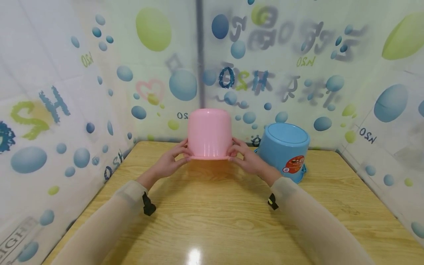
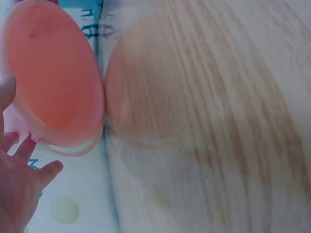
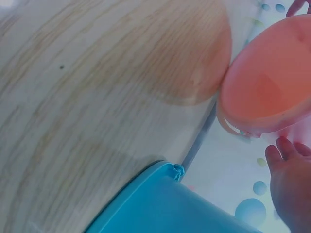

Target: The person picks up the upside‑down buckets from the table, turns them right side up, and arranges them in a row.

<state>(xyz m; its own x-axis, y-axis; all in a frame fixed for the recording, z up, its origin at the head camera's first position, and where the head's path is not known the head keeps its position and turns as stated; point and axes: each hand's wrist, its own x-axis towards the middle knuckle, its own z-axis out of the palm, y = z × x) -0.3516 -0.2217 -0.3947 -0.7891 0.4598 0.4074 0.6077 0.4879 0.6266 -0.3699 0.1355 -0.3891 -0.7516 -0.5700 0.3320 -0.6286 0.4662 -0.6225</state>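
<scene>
Both hands hold a pink bucket [image 1: 209,132] upside down over the far part of the table, its base facing up. My left hand [image 1: 169,160] grips its left side near the rim. Opposite it, my right hand [image 1: 248,158] holds the right side near the rim. The left wrist view looks into the bucket's orange-lit inside [image 2: 53,68]; a thin pale handle [image 2: 80,151] hangs along its rim. In the right wrist view, the right hand's fingers [image 3: 286,148] lie beside the pink wall. An upturned blue bucket [image 1: 278,147] with a red label stands just right of my right forearm.
The wooden table [image 1: 205,213] reflects the pink bucket on its glossy top. Behind it and along both sides hang pale sheets [image 1: 149,66] printed with blue and green dots. The blue bucket's handle joint [image 3: 178,171] sticks out at its rim.
</scene>
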